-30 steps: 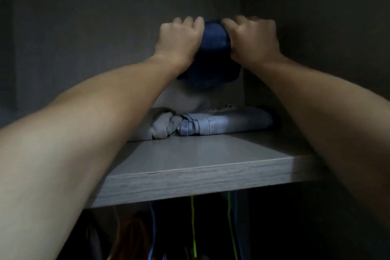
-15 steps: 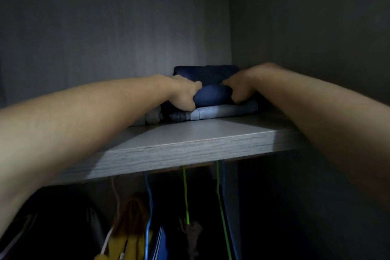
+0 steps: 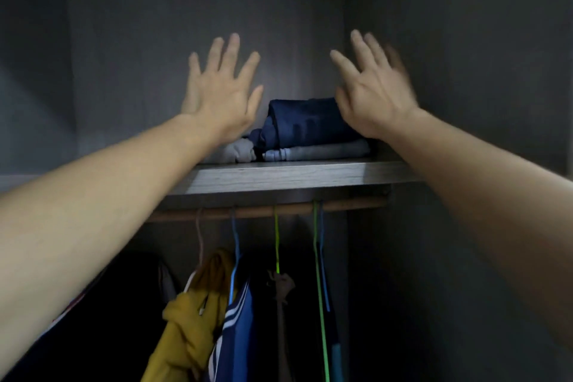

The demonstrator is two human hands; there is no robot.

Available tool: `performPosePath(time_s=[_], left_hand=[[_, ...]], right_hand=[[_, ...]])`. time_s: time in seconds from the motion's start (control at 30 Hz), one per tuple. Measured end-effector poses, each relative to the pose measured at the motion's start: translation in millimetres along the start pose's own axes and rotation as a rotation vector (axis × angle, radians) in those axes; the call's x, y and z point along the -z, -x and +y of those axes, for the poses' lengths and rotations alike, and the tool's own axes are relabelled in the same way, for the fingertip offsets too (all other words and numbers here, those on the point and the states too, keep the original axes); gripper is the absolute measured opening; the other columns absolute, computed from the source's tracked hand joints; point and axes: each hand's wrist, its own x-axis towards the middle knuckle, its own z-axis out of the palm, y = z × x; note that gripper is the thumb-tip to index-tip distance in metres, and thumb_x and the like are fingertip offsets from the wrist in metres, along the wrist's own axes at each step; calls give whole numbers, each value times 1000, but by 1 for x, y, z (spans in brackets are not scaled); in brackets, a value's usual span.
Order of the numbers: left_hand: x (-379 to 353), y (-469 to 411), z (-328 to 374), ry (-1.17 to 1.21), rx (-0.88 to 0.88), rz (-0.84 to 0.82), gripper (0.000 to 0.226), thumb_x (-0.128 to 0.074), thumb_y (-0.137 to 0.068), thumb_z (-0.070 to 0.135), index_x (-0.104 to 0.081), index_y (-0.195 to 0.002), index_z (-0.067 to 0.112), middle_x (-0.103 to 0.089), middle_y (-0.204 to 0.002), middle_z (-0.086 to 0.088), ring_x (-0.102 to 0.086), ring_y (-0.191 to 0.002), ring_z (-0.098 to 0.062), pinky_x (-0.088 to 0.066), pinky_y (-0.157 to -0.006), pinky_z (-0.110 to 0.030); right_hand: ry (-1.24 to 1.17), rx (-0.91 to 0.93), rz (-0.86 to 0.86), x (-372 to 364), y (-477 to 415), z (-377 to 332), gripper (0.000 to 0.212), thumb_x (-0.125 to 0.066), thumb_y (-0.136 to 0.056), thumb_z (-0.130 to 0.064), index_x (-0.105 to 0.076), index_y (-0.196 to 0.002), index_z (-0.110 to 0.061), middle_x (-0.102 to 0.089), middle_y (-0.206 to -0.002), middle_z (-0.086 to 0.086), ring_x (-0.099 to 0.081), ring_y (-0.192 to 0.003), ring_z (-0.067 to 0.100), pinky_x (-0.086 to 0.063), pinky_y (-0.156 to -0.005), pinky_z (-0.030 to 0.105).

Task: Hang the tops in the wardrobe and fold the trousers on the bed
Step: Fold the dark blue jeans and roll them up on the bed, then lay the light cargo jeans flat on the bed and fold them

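Folded dark blue trousers (image 3: 305,124) lie on top of folded light grey-blue trousers (image 3: 322,152) at the back of the grey wardrobe shelf (image 3: 288,177). My left hand (image 3: 221,93) is raised left of the stack with fingers spread and holds nothing. My right hand (image 3: 375,90), slightly blurred, is raised with spread fingers over the stack's right end and holds nothing. Below the shelf, tops hang on a wooden rail (image 3: 266,211): a yellow top (image 3: 189,319) and a blue top with white stripes (image 3: 238,329).
A second light grey folded garment (image 3: 238,150) lies left of the stack. Green (image 3: 321,288), blue and pale hangers hang on the rail. The wardrobe's right wall (image 3: 465,71) stands close beside my right arm. The shelf's left part is behind my left arm.
Both hands have let go of the dark blue trousers, which now rest on the stack. The hands have lifted and opened, and the view has dropped to show the rail.
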Motion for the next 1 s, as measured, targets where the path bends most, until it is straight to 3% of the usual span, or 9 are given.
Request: performPosePath(time_s=[0.23, 0.37, 0.57, 0.8, 1.0], left_hand=[[71, 97, -20, 149, -2, 23, 65, -16, -99, 55, -17, -155, 22, -7, -164, -13, -9, -150, -34, -17, -117, -60], [91, 178, -28, 362, 87, 39, 68, -16, -98, 58, -16, -156, 21, -8, -164, -13, -10, -150, -32, -18, -118, -58], [114, 284, 6, 507, 74, -9, 66, -24, -100, 53, -20, -155, 16, -10, -163, -15, -8, -151, -33, -19, -116, -59], [195, 336, 68, 629, 59, -43, 66, -24, -101, 53, -20, -155, 15, -11, -163, -15, -8, -151, -32, -17, -117, -59], [316, 351, 226, 837, -51, -9, 65, -30, -101, 49, -21, -155, 14, -12, -163, -17, -11, -150, -34, -15, -116, -60]], right_hand=[[35, -11, 74, 80, 98, -38, 62, -33, -100, -50, -31, -153, -17, -19, -161, 21, -19, -149, 37, -21, -119, 53], [9, -63, 25, 110, 166, -78, 69, -27, -99, -58, -24, -156, -18, -11, -163, 20, -13, -151, 36, -16, -121, 52], [92, -49, -98, 146, 286, -89, 72, -33, -97, -55, -21, -157, -19, -5, -165, 17, -8, -152, 34, -11, -122, 53], [187, -121, -218, 240, 383, -31, 72, -24, -98, -60, -15, -158, -22, -1, -165, 17, -7, -152, 35, -9, -122, 54], [279, -246, -262, 381, 498, 86, 72, -35, -97, -55, -17, -158, -21, -4, -164, 18, -10, -151, 38, -11, -121, 54]])
